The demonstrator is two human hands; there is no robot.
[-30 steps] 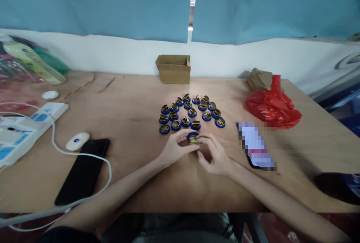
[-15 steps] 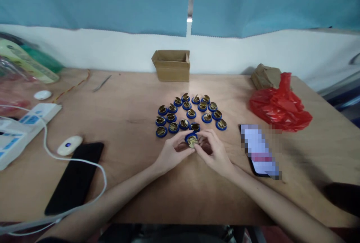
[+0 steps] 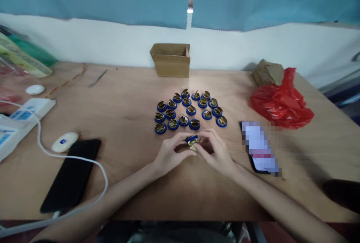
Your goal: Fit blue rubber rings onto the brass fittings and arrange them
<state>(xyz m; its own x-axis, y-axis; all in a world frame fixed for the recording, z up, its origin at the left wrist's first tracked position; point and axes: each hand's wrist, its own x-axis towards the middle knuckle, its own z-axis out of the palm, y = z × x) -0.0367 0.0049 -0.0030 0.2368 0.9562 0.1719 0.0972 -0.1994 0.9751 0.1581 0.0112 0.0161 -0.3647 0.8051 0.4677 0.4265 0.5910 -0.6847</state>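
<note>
Between my two hands, a small round blue-rimmed piece with a brass-coloured hinged flap is held up over the near middle of the table. My left hand grips it from the left with fingers and thumb. From the right, my right hand pinches it, its thumb against the brass part. The fingertips hide some of its edges. Just beyond my hands, several like pieces lie on the table in a loose arch, brass side up, many with flaps raised.
An open cardboard box stands at the back by the wall. To the right are a red plastic bag, a brown paper package and a lit phone. On the left lie a black phone, a white cable and a power strip.
The held piece has tilted, so its blue rim shows more edge-on and its brass flap points lower. Both hands keep their grip. The camera view has shifted slightly.
</note>
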